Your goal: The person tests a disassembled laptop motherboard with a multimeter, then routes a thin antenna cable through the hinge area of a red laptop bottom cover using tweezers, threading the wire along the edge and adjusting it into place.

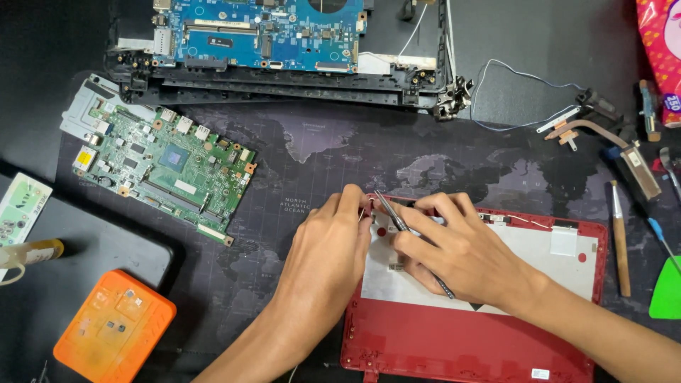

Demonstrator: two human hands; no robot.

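- Near the middle of the table [425, 42], on a dark mat [305, 156] printed with a world map: a red laptop lid [454, 340], inner side up, with a silver panel [539, 273] across its far half.
- Left hand [330, 248] at the lid's far left corner, fingers [349, 198] pressed together, pinching something too small to make out.
- Right hand [454, 248] just beside it, touching it, fingers closed around slim metal tweezers [397, 220], tips aimed at that same corner.
- Far left on the mat: a green circuit board [170, 167], lying flat, well apart from the hands.
- Far edge: a blue circuit board [262, 32] seated in a black laptop base [284, 89], thin wires trailing right.
- Near left: an orange box [113, 326], beside a dark slab.
- Right edge: a copper heat pipe [592, 131], a wooden-handled tool [619, 241], a green pick [667, 291].
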